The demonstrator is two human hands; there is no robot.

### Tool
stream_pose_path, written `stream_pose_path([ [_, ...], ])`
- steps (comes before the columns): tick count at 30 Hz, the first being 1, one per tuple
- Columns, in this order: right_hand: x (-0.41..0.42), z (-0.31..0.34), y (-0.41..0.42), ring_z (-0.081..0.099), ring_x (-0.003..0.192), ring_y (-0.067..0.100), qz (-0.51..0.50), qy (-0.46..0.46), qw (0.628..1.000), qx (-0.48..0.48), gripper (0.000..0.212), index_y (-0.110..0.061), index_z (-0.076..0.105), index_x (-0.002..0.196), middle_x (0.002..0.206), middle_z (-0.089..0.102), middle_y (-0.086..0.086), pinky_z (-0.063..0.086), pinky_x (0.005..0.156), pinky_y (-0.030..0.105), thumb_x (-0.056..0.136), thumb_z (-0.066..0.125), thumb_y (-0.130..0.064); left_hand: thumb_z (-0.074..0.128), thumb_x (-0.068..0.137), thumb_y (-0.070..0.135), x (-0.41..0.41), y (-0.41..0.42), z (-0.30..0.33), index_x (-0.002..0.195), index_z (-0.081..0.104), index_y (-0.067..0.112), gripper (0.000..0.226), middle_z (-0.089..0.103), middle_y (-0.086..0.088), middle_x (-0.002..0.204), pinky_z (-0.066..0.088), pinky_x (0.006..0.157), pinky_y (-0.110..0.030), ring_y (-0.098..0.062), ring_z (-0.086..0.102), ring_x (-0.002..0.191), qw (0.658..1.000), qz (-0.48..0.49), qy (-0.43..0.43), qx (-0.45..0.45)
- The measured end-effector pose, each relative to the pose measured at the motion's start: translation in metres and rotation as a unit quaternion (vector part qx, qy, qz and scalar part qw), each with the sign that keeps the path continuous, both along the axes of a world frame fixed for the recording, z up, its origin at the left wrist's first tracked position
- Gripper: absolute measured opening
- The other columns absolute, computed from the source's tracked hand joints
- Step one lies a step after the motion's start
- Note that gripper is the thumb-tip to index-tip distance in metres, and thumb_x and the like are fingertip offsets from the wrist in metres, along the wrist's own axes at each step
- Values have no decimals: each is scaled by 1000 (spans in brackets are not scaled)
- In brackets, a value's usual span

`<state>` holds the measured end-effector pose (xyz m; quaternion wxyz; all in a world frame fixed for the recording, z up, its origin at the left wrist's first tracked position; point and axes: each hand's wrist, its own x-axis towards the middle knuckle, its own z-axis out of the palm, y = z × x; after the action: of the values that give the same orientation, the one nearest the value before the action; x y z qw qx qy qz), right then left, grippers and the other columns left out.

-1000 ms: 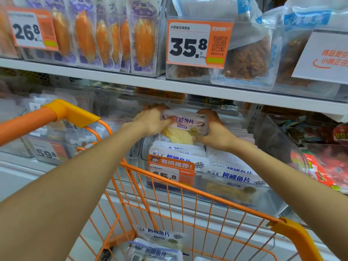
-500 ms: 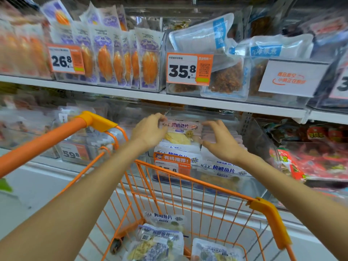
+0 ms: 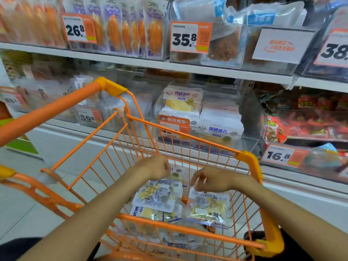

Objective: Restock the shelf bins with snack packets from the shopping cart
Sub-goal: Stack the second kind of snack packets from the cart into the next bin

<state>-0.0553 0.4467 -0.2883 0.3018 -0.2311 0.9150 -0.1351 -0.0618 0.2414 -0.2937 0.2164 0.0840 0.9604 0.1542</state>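
Observation:
Both my hands hang inside the orange shopping cart (image 3: 190,138). My left hand (image 3: 155,166) hovers with fingers loosely curled over a clear snack packet of yellow fish slices (image 3: 158,194) and holds nothing. My right hand (image 3: 210,178) has its fingers drooping just above a second packet (image 3: 209,206), which leans on the cart's right side. More packets (image 3: 150,213) lie underneath. On the lower shelf, the clear bin (image 3: 250,117) holds stacked packets of the same kind, one (image 3: 182,102) upright at the back.
An orange promo tag (image 3: 174,127) hangs on the bin's front. Red snack packs (image 3: 310,121) fill the bin to the right, above a 16.8 price tag (image 3: 278,155). The upper shelf (image 3: 131,62) carries bins tagged 26.8 and 35.8. The cart handle (image 3: 47,113) runs along the left.
Both hands let go of the packet placed upright in the bin, drew back from the shelf and dropped into the cart. The view tilted down, showing more of the cart.

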Motion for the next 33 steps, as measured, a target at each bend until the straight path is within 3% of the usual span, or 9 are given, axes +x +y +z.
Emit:
stream_pose_path([
  [4,-5,-52,-8,38,135,31,57,-48,947,314,73,-9,21,151,154,29,10,38,107,42,95,55,-41,55,97,30,-3,2,-25,152,17,20,68,24,-7,156,37,107,-43,-31,35,137,948,-103,-180,-240],
  [6,-5,-71,-6,40,133,33,68,-28,924,375,84,-10,9,153,155,26,13,39,103,42,93,55,-46,55,97,32,-4,2,-28,154,8,17,75,19,-7,158,39,107,-42,-27,41,131,928,-130,-173,-302],
  [15,-8,-95,7,40,130,38,104,37,925,363,115,-4,-3,152,148,30,23,41,104,46,78,69,-56,62,76,67,-15,12,-76,152,-10,7,120,4,-12,160,37,107,-46,-33,31,139,916,-229,-82,-319],
  [19,-4,-93,3,40,130,36,108,6,919,379,108,-3,-1,151,150,28,24,42,102,43,82,71,-41,59,85,57,-16,18,-71,152,12,6,96,28,-12,154,44,100,-40,-29,45,128,932,-217,-95,-275],
  [21,-10,-82,-2,53,117,31,85,-42,932,351,79,-5,23,148,139,44,18,47,92,41,87,63,-34,52,92,44,-21,19,-60,143,38,9,63,45,-12,140,46,94,-38,-27,52,112,951,-181,-108,-227],
  [24,-19,-61,-12,55,81,29,44,-54,968,240,39,0,58,116,98,56,15,49,85,42,94,45,-30,40,99,25,-25,9,-31,137,44,7,42,53,-12,115,43,75,-32,-27,56,98,971,-103,-135,-166],
  [27,-19,-43,-12,46,72,23,36,-5,983,181,41,-1,59,85,90,52,11,45,81,42,102,32,-28,47,98,20,-27,-7,-6,117,55,1,28,52,-8,91,35,64,-29,-23,55,77,984,-15,-155,-84],
  [30,-17,-17,-2,31,57,18,-8,-12,998,64,42,-13,37,62,65,37,4,29,59,33,103,32,-23,55,96,23,-23,-21,16,130,50,8,38,52,-1,130,51,89,-33,-25,54,119,980,128,-138,58],
  [33,-12,5,8,41,59,14,-132,-88,979,-131,32,-14,44,65,65,44,3,33,57,25,97,48,-19,59,93,18,-11,-30,30,129,53,8,38,58,-9,130,56,87,-40,-26,61,112,925,246,-168,234],
])
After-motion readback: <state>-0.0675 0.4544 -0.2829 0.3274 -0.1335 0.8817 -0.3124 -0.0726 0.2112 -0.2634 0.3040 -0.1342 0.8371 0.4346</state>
